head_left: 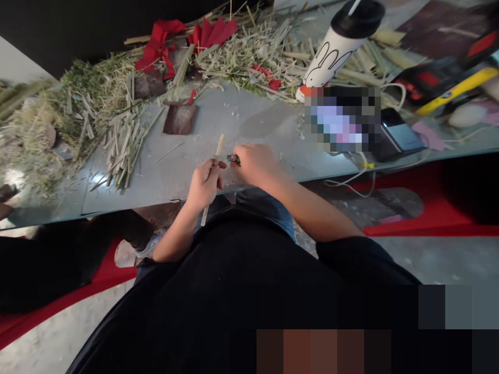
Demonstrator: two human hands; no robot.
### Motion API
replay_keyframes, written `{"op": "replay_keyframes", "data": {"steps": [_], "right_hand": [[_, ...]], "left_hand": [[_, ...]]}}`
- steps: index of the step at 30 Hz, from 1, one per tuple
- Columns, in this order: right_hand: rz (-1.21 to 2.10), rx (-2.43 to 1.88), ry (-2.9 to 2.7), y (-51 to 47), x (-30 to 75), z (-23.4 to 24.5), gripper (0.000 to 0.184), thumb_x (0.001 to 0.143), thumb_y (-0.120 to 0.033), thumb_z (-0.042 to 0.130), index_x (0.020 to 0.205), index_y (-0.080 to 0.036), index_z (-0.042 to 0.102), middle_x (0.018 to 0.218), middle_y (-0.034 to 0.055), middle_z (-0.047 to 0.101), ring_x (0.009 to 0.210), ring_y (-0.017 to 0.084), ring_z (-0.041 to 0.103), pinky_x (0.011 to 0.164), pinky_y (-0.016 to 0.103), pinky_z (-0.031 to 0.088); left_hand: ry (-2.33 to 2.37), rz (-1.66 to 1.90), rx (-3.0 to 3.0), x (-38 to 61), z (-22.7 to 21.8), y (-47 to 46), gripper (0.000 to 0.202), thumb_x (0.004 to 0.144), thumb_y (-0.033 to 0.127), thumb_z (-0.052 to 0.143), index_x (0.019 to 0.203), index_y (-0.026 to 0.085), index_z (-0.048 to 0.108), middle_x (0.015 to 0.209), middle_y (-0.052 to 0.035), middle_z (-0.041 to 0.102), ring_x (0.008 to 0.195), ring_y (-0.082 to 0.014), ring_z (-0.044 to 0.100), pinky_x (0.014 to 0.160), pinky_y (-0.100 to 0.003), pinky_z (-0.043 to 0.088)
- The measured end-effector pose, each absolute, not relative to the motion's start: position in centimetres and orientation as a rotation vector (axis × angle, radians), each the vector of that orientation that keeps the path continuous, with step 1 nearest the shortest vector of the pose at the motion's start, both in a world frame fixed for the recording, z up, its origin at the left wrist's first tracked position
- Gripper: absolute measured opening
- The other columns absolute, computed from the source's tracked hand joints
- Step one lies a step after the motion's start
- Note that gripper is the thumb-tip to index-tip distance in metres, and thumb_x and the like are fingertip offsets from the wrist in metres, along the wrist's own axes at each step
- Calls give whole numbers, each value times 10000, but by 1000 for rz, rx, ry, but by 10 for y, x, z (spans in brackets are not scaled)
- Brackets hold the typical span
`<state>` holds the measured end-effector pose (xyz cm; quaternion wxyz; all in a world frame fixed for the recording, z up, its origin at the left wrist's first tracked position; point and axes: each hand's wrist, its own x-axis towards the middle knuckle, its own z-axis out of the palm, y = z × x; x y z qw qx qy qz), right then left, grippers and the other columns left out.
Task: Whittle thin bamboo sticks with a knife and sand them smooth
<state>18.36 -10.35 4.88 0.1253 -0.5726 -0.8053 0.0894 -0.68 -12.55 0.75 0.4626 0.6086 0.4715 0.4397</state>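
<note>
My left hand (205,183) is closed around a thin, pale strip of plant stalk (220,144). The strip's upper end sticks out beyond the fingers, while its lower end hangs past the table edge in front of my dark shirt. Just to the right, my right hand (255,163) is wrapped round a small craft knife (233,158) with a bit of green on it. The blade points left and reaches the strip by my left fingertips; whether it cuts into the strip I cannot tell. Most of the knife's handle is hidden in my fist.
A bundle of cut strips (127,150) and a brown sandpaper-like square (179,119) lie left on the grey table (218,111). Behind are heaped shavings (249,57) and red cloth (159,44). To the right stand a rabbit-print cup (331,57), a phone (401,132) and cables.
</note>
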Motion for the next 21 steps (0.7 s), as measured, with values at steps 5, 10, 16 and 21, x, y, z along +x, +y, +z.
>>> {"op": "replay_keyframes", "data": {"steps": [5,10,16,21], "right_hand": [[276,-1776,-2325,-79,172,53,258,1124,-262,674,1137,-162,911,1019,178,838,949,353,774,746,384,427],[188,-1837,-2283,-54,173,56,236,1093,-215,682,1101,-153,909,1004,186,829,962,368,760,763,393,445],[94,-1902,-2251,-27,180,52,251,1112,-238,676,1146,-124,897,1081,225,829,1050,403,762,862,433,524],[66,-2082,-1939,18,216,37,401,1154,-380,686,1206,-18,848,1064,305,792,1086,433,758,909,498,563]], "left_hand": [[1181,1210,1668,6,-1,-116,223,1185,225,514,999,230,637,622,62,513,524,-124,493,595,-273,351],[1238,1283,1767,9,-4,-110,262,1187,199,498,941,235,582,654,52,483,574,-142,487,632,-300,341],[1285,1177,1615,10,-2,-109,313,1183,154,471,896,242,559,594,75,414,528,-138,414,590,-291,315],[1156,1160,1492,7,2,-120,283,1185,210,506,912,242,575,573,84,411,483,-119,377,530,-268,292]]}}
